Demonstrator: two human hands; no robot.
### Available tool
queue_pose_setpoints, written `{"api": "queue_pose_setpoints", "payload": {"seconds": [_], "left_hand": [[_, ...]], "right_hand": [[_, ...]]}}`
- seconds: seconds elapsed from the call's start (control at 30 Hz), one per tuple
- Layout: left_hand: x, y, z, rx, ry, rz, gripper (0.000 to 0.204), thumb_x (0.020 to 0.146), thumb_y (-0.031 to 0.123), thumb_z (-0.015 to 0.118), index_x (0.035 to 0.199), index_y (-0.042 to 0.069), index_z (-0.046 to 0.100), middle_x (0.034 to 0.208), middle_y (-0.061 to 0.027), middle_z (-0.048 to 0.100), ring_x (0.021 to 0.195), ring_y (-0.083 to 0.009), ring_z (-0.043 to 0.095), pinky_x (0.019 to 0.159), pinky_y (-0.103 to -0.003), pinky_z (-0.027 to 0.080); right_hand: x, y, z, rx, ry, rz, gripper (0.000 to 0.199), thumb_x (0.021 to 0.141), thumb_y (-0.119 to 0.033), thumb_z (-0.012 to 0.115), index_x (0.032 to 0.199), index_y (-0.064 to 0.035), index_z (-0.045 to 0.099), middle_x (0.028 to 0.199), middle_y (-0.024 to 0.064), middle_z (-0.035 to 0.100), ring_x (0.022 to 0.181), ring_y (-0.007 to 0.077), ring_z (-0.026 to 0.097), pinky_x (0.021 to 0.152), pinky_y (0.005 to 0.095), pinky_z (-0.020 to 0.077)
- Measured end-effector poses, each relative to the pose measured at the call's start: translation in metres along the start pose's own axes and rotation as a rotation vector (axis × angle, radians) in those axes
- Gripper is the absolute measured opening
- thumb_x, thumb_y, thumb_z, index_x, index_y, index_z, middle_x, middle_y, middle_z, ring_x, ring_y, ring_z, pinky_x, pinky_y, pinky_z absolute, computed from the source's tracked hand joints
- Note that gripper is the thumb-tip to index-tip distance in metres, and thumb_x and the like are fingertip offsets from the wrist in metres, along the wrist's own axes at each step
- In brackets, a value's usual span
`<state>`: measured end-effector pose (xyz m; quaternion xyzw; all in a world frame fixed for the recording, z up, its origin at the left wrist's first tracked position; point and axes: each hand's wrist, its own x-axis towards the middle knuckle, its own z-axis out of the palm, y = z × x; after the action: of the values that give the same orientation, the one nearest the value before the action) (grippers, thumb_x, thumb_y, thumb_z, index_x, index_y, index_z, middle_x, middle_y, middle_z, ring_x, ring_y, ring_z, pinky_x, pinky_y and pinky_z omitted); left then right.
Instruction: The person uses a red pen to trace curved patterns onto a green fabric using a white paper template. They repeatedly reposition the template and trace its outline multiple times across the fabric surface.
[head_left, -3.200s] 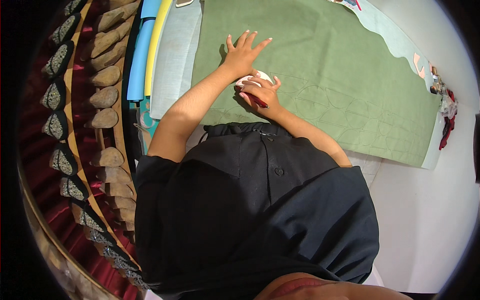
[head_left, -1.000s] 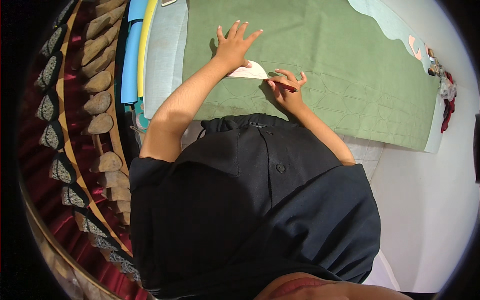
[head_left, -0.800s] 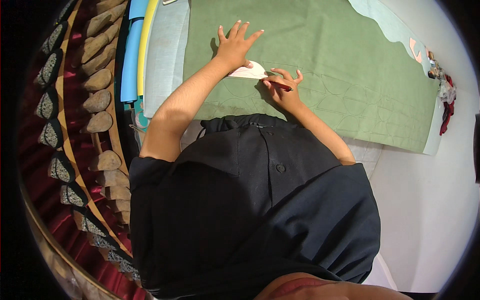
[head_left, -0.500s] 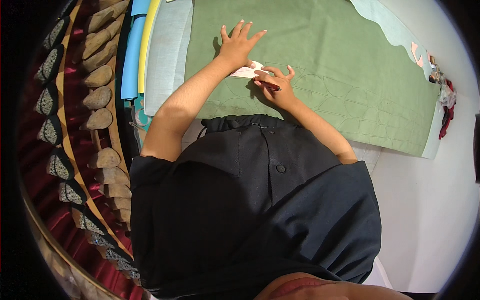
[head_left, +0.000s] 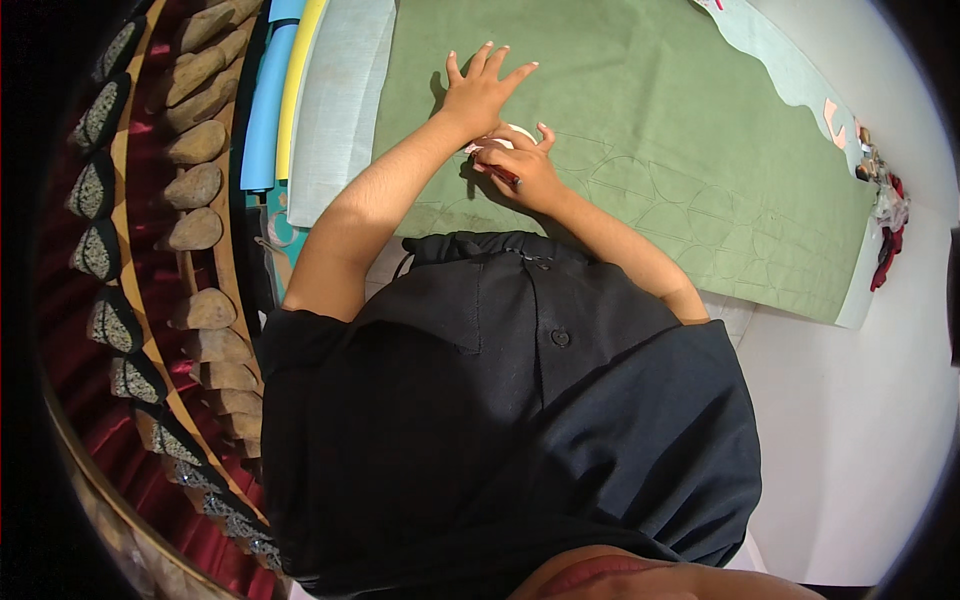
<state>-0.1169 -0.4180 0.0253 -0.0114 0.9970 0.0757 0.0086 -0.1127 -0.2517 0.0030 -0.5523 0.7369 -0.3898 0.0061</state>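
Observation:
Green sheet material covers the table, with rows of curved outlines drawn along its near part. On it lies a small white template, mostly hidden under my hands. My left hand is spread over the sheet beside the template, its fingers stretched out and its thumb side down near the piece. Close below it, my right hand is closed around a reddish-brown pen. The pen's tip end is at the template's near left edge; my fingers hide the exact contact.
To the left stand racks of wooden shoe lasts and dark shoes with glittery decoration. A blue roll and a yellow roll lie beside a pale sheet. Small items and plastic sit at the far right edge.
My right hand has moved left with the pen along the template's near edge, now covering more of it. My left hand stays spread in nearly the same place.

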Motion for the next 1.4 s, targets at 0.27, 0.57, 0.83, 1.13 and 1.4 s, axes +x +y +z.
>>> {"api": "queue_pose_setpoints", "payload": {"seconds": [0.27,0.57,0.83,1.13,1.4], "left_hand": [[-0.001,-0.001,0.002,-0.001,-0.009,-0.003,0.108,0.056,0.048,0.085,0.147,0.037,0.028,0.151,-0.0134,0.029,0.143,-0.0338,0.020,0.103,-0.074,0.016],[0.001,0.000,-0.008,-0.047,-0.095,-0.042,0.115,0.052,0.044,0.089,0.148,0.037,0.025,0.152,-0.0133,0.026,0.144,-0.0336,0.016,0.105,-0.073,0.013],[-0.008,0.003,-0.006,-0.091,-0.051,-0.102,0.108,0.055,0.041,0.088,0.146,0.036,0.030,0.153,-0.0134,0.024,0.144,-0.0347,0.015,0.104,-0.074,0.012],[-0.029,0.011,0.003,-0.124,0.045,-0.172,0.092,0.065,0.041,0.083,0.143,0.035,0.035,0.153,-0.0123,0.024,0.144,-0.0343,0.016,0.102,-0.075,0.012],[-0.067,0.017,0.012,-0.234,0.155,-0.087,0.053,0.087,0.033,0.066,0.136,0.026,0.050,0.145,-0.0090,0.042,0.137,-0.0287,0.035,0.107,-0.063,0.019]], "right_hand": [[-0.002,-0.004,-0.003,0.017,0.041,-0.018,0.023,0.077,-0.016,0.072,0.098,-0.0246,0.066,0.100,-0.0093,0.069,0.115,0.0155,0.055,0.097,0.0554,0.0124],[-0.055,0.032,-0.057,-0.245,0.035,0.287,0.024,0.084,-0.018,0.063,0.106,-0.0240,0.065,0.101,-0.0051,0.070,0.116,0.0213,0.054,0.097,0.0582,0.0109],[-0.064,0.016,-0.051,-0.454,-0.117,0.195,0.043,0.078,-0.014,0.061,0.120,-0.0238,0.058,0.096,-0.0096,0.068,0.111,0.0184,0.054,0.099,0.0569,0.0125],[-0.072,0.013,-0.051,-0.435,-0.066,0.061,0.043,0.077,-0.014,0.063,0.118,-0.0252,0.059,0.091,-0.0107,0.066,0.107,0.0152,0.054,0.096,0.0520,0.0157],[-0.068,0.010,-0.055,-0.407,-0.218,0.190,0.050,0.077,-0.013,0.063,0.125,-0.0251,0.060,0.087,-0.0115,0.067,0.100,0.0169,0.055,0.091,0.0501,0.0186]]}}
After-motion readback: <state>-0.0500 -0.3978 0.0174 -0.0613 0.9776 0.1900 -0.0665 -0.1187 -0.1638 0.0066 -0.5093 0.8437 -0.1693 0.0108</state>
